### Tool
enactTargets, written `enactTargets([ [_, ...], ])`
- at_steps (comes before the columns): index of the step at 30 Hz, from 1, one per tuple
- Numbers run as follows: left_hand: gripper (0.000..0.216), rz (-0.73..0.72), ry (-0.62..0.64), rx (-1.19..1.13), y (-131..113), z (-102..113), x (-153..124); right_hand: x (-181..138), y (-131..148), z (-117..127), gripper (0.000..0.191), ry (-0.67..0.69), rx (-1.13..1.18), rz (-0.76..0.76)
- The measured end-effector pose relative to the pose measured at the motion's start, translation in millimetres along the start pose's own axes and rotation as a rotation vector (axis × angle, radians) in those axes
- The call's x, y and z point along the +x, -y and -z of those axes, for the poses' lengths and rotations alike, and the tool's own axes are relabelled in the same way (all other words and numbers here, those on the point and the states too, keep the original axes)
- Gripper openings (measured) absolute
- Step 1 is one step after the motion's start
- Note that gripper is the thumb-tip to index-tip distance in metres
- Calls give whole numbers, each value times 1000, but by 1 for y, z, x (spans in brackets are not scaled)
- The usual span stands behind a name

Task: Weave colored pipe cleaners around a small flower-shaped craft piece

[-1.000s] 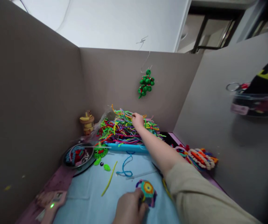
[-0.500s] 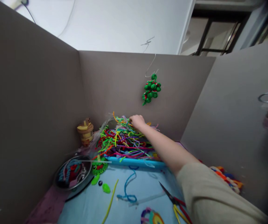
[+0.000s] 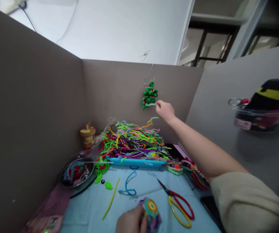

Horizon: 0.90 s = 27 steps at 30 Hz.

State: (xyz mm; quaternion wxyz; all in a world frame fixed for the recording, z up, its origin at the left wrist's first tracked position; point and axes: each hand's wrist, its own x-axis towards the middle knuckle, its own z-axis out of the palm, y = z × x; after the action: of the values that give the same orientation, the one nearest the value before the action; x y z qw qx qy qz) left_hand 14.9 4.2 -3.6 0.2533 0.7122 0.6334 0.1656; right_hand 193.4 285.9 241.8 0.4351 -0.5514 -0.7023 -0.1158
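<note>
1. Low, near the middle: our left hand (image 3: 131, 221) has its fingers closed on the edge of a round, many-coloured piece (image 3: 152, 207), which lies just right of the fingertips.
2. Farther off, above the pile of fuzzy strands (image 3: 132, 142): a pale strand (image 3: 150, 105) juts left, almost level, from our right hand's (image 3: 165, 110) pinched fingers. That hand is the nearer one; strand and round piece are well apart.
3. Lower right: scissors (image 3: 170, 193), untouched.

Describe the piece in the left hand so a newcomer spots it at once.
From the long blue tray, come down the light blue cloth to the left hand, low in view. It holds a multicoloured piece, left of the scissors. Unlike its neighbours, this piece shows a round yellow-and-orange centre ringed with teal.
</note>
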Motion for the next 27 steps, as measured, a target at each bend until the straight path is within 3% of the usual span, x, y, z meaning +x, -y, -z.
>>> enactTargets([
  [2, 20, -9, -42, -14, -1, 6, -3, -3, -3, 9, 22, -211, 413, 1],
  [5, 21, -12, -93, -41, -1, 13, -6, 0, -7, 23, 22, -413, 904, -28],
  [8, 22, -47, -148, -46, 1, 17, -6, 4, -8, 47, 17, -507, 1110, 7],
  [11, 22, -42, -180, -41, 4, 17, -5, -10, -1, 75, 21, -481, 1072, 90],
  [14, 26, -41, -238, -55, 8, 14, -5, -58, 20, 92, 26, -277, 756, 173],
  [18, 30, -48, -362, -141, 10, 12, -5, -150, 41, 99, 27, 268, 245, 302],
  [23, 22, -110, -332, -202, 11, 10, -3, -253, 9, 102, 18, 749, -173, 315],
  [27, 23, -146, -256, -255, 11, 4, -1, -314, -21, 97, 14, 968, -260, 247],
])
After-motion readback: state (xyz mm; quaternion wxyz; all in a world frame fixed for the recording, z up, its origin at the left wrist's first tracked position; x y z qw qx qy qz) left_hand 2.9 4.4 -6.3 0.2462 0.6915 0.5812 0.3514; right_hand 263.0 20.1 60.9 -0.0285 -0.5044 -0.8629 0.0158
